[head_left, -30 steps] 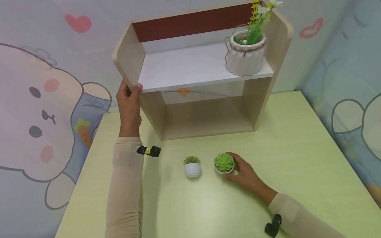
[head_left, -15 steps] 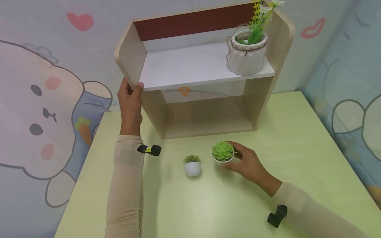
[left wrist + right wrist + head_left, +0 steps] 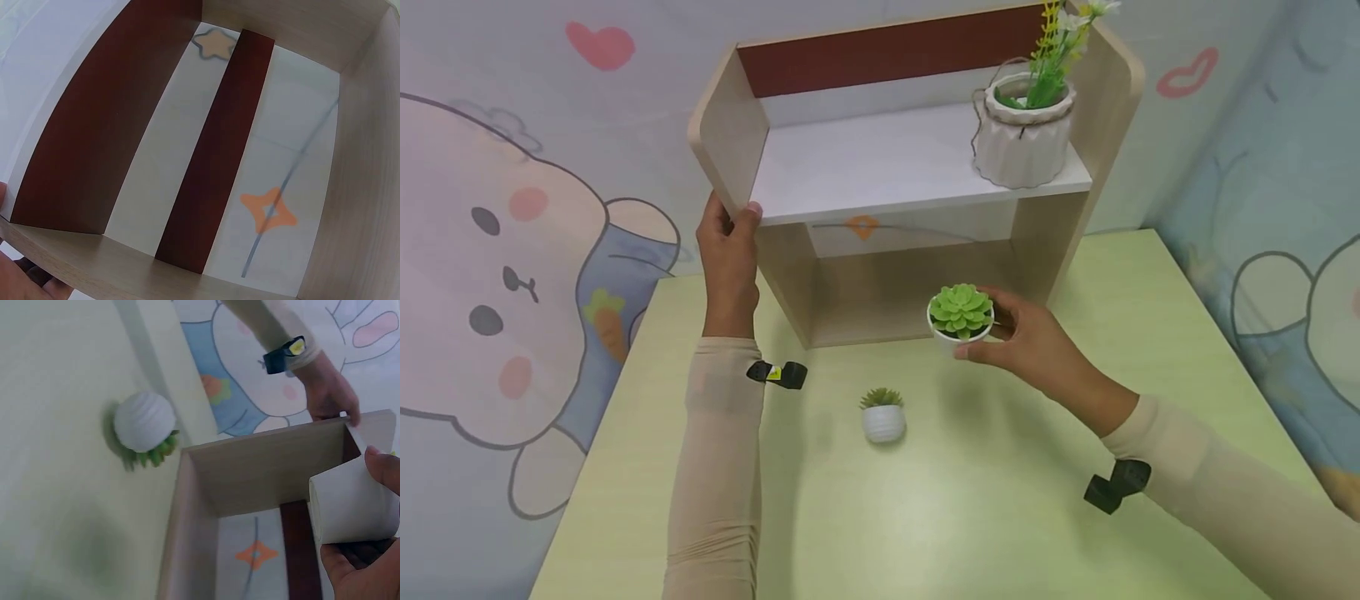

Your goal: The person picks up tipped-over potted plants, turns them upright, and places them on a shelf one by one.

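In the head view my right hand (image 3: 1033,346) holds a small white pot with a green succulent (image 3: 961,312), thumb in front and fingers behind. The pot is lifted off the table, before the shelf's lower opening; its white side (image 3: 353,503) fills the right of the right wrist view. My left hand (image 3: 730,258) grips the left side panel of the wooden shelf (image 3: 880,212), its thumb at the end of the white board. A second small potted succulent (image 3: 883,421) with a ribbed white pot stands on the table, touched by neither hand.
A white ribbed planter (image 3: 1022,142) with artificial flowers stands at the right end of the shelf's upper board. The shelf stands on a pale green table (image 3: 880,517), near a wall with cartoon prints. The lower compartment (image 3: 300,144) shows a dark red strip across its open back.
My right hand has raised the potted succulent off the table and carried it forward towards the shelf. The left hand keeps its grip on the side panel.
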Tool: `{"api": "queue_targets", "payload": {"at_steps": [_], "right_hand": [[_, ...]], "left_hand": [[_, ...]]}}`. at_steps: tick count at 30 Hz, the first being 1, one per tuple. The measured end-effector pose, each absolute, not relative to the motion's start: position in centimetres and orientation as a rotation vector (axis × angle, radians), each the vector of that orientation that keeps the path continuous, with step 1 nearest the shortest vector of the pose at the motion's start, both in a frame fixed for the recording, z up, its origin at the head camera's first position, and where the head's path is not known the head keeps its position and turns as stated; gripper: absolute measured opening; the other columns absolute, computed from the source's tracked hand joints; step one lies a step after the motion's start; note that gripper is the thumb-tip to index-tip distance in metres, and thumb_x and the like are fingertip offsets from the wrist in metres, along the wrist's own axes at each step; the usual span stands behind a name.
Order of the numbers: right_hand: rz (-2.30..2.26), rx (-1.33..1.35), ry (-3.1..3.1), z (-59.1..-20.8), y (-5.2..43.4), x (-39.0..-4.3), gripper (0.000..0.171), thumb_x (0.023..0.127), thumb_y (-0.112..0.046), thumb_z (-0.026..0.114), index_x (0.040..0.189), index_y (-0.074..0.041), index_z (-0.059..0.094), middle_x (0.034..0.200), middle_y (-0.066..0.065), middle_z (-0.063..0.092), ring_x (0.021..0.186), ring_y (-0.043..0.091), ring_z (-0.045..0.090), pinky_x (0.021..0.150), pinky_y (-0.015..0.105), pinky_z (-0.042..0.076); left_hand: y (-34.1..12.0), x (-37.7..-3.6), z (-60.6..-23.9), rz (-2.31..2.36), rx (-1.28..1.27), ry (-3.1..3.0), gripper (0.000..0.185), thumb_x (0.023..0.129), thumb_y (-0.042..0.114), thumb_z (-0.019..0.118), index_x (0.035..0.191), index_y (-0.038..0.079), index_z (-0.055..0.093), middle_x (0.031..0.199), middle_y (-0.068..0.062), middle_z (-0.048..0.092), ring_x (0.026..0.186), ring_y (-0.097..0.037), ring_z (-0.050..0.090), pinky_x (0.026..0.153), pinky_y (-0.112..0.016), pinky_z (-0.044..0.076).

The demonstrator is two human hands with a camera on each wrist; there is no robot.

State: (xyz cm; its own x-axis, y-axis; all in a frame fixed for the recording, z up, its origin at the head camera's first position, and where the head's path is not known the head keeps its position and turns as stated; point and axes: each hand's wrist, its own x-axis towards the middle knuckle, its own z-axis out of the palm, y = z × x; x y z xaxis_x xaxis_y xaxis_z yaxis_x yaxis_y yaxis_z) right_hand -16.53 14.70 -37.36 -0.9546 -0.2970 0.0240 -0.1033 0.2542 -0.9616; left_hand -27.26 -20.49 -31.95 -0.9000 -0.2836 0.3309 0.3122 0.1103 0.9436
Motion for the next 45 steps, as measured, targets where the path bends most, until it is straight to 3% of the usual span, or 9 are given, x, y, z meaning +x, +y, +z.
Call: {"api": "queue_targets", "payload": {"at_steps": [11,22,34,45], "right_hand": [[-1.842,-0.37,2.347,-31.9,14.7,-17.9,0.075,0.088,-0.003,0.083,0.153,-0.001,0.047,0.143,0.017,0.058,0.129,0.031,0.061,0.092,0.022,0.054],[-1.762,-0.363,2.46,-27.8,14.1,-19.1,0.074,0.089,-0.013,0.084,0.153,-0.005,0.048,0.141,0.012,0.062,0.124,0.024,0.062,0.092,0.02,0.052],[-1.725,-0.454,2.568,-23.0,12.6,-20.1,0.071,0.089,-0.024,0.085,0.149,-0.007,0.052,0.14,0.006,0.063,0.123,0.018,0.061,0.1,0.029,0.049],[-1.664,-0.327,2.579,-21.6,11.4,-22.3,0.071,0.093,-0.027,0.081,0.154,-0.011,0.048,0.143,0.003,0.059,0.123,0.015,0.053,0.106,0.034,0.043]], "left_hand": [[-20.3,-27.4,-31.8,-1.829,-0.006,-1.986,0.044,0.104,0.017,0.057,0.147,0.025,0.059,0.145,-0.002,0.058,0.132,-0.023,0.053,0.115,-0.048,0.038],[-20.8,-26.9,-31.7,-1.835,-0.03,-1.927,0.039,0.103,0.015,0.058,0.142,0.021,0.062,0.14,-0.004,0.06,0.128,-0.024,0.054,0.11,-0.045,0.04],[-20.8,-26.8,-31.5,-1.827,-0.053,-1.923,0.043,0.103,0.017,0.057,0.145,0.023,0.061,0.143,-0.004,0.059,0.13,-0.024,0.053,0.112,-0.045,0.039],[-20.0,-26.7,-31.3,-1.842,-0.033,-1.938,0.044,0.104,0.016,0.057,0.147,0.024,0.059,0.145,-0.003,0.058,0.132,-0.023,0.051,0.112,-0.044,0.038]]}}
